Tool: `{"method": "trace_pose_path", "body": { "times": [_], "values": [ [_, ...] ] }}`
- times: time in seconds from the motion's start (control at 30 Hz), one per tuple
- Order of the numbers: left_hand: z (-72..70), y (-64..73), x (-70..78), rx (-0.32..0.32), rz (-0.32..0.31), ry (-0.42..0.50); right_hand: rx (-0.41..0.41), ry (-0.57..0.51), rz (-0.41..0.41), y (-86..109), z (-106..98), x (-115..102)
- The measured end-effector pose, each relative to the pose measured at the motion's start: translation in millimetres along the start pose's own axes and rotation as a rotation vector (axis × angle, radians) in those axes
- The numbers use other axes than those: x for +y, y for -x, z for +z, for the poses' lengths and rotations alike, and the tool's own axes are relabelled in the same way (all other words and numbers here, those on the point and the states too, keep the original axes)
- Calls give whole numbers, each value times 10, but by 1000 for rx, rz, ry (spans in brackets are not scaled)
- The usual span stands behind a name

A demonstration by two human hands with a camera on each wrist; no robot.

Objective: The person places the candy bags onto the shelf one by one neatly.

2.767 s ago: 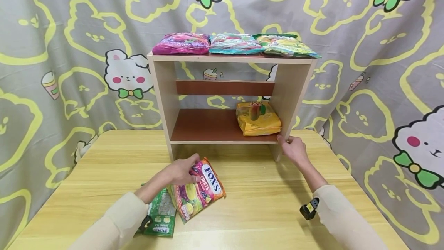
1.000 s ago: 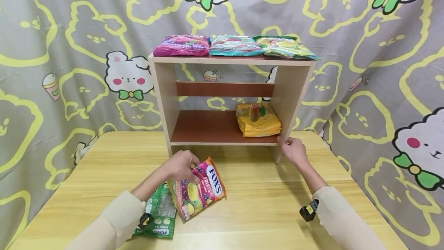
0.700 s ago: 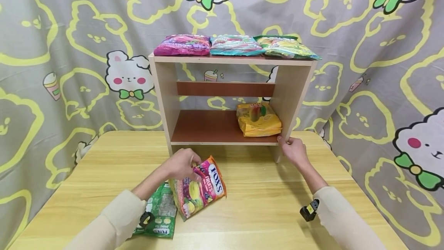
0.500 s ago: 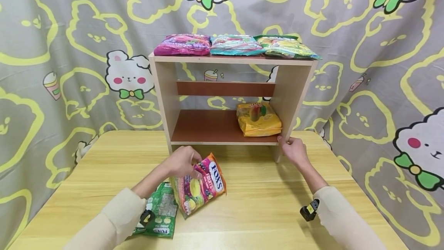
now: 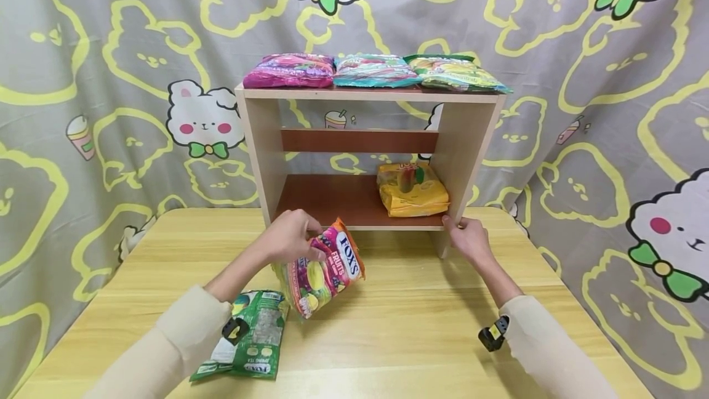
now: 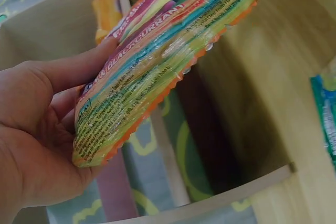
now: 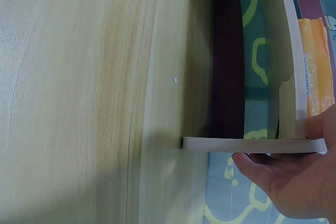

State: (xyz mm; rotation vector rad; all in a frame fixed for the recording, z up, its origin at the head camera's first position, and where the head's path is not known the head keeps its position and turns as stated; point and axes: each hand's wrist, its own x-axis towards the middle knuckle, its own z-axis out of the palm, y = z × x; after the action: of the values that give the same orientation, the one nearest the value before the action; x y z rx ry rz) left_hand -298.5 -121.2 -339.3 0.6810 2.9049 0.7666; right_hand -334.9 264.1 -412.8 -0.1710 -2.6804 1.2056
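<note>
My left hand (image 5: 289, 240) pinches a pink and orange Fox's Fruits candy bag (image 5: 331, 268) by its upper left part. Tilted, the bag hangs above the table, just in front of the lower shelf board's edge. The left wrist view shows the thumb and fingers on either side of one end of it. My right hand (image 5: 469, 240) holds the right side panel (image 7: 252, 145) of the small wooden shelf (image 5: 471, 159), at the height of the lower board. A green Fox's Spring Tea bag (image 5: 260, 334) lies on the table below my left forearm.
A yellow bag with a mango picture (image 5: 415, 193) rests at the right of the lower board. On the top board sit a magenta bag (image 5: 290, 71), a turquoise bag (image 5: 376, 71) and a yellow-green bag (image 5: 456, 72). A patterned curtain (image 5: 133, 140) hangs behind.
My left hand has raised the pink and orange candy bag off the table and towards the shelf. More of the green bag shows now. The right hand has stayed put.
</note>
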Motion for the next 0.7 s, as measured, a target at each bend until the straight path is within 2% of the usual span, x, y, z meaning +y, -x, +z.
{"method": "trace_pose_path", "body": {
  "times": [0.27,0.5,0.7],
  "values": [
    [-146,-48,142,34,-38,45,11,7,-1,5,-2,-2],
    [-256,-89,229,116,-93,107,-3,-1,3,3,-6,-10],
    [-284,-167,254,185,-155,203,9,5,-1,1,-3,2]
  ]
}}
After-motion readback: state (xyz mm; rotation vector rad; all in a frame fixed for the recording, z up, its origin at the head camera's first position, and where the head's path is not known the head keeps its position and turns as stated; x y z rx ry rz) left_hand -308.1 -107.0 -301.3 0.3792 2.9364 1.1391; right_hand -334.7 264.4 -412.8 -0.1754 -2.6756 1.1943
